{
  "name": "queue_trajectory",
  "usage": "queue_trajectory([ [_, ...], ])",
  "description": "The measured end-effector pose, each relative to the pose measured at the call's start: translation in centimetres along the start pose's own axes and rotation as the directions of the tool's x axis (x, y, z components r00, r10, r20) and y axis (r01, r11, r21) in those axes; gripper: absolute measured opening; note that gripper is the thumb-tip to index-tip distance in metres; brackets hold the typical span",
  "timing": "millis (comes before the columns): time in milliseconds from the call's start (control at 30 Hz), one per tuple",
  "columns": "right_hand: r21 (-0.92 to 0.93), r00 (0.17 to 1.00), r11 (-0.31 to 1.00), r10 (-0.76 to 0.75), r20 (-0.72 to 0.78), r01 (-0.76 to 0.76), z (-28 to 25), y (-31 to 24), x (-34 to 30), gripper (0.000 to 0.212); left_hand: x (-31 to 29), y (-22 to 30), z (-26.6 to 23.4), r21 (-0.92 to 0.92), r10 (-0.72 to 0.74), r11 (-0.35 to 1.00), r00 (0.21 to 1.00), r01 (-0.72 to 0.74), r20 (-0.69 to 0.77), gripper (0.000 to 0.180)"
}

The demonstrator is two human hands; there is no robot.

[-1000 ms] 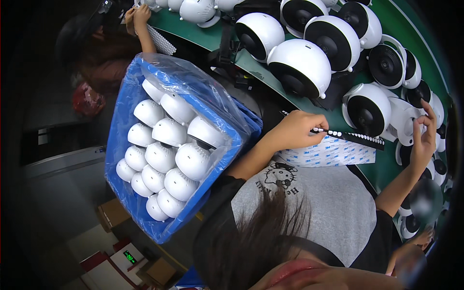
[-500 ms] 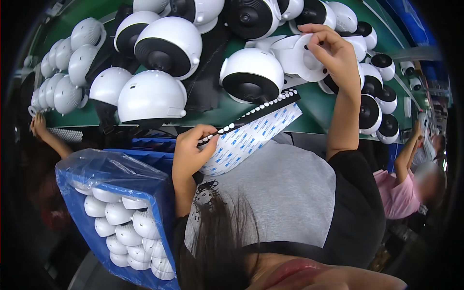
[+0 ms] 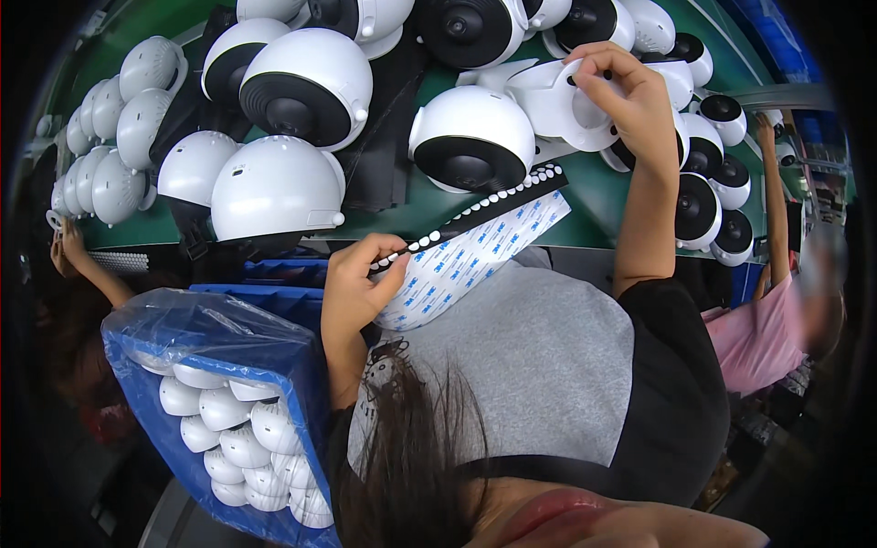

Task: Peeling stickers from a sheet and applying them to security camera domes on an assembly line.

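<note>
A green-topped workbench stretches across, a blue surface beyond its far edge at right.

The place looks like a factory assembly workshop. A long green worktop carries clusters of near-identical white round-bodied devices with black fronts. Small parts show too, on a black strip dotted with white round pieces. Beside the bench, a blue plastic crate under clear plastic film is packed with smooth white domes. A co-worker in a pink top is farther along, at the right.
</note>
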State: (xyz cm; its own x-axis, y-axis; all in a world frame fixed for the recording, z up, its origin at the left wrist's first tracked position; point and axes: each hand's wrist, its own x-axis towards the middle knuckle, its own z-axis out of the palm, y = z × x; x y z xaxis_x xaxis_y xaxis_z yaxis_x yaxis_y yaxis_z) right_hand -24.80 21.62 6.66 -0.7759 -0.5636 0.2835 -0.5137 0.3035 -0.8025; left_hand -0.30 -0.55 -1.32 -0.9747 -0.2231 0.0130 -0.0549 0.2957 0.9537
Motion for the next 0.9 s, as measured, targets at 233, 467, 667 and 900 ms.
queue_trajectory([
  [233, -0.003, 1.0, 1.0, 0.005, -0.006, -0.005, 0.2, 0.0, -0.1, 0.011, 0.0, 0.0, -0.1, -0.017, -0.023, 1.0, 0.999, 0.023, 0.023, 0.013],
  [467, 0.013, 1.0, 1.0, 0.022, 0.014, -0.022, 0.2, -0.2, -0.2, 0.005, 0.1, 0.0, -0.1, -0.005, -0.019, 1.0, 1.0, 0.019, 0.023, 0.013],
  [667, 0.008, 0.999, 0.999, 0.032, 0.016, -0.033, 0.2, 0.3, -0.2, 0.006, 0.2, 0.3, -0.3, 0.032, 0.004, 0.999, 1.0, -0.005, 0.025, 0.013],
  [900, 0.053, 0.995, 0.998, 0.03, 0.099, -0.035, -0.4, 1.6, 0.8, 0.014, 0.2, 0.6, -0.3, 0.225, 0.09, 0.971, 0.995, -0.08, -0.035, 0.015],
])
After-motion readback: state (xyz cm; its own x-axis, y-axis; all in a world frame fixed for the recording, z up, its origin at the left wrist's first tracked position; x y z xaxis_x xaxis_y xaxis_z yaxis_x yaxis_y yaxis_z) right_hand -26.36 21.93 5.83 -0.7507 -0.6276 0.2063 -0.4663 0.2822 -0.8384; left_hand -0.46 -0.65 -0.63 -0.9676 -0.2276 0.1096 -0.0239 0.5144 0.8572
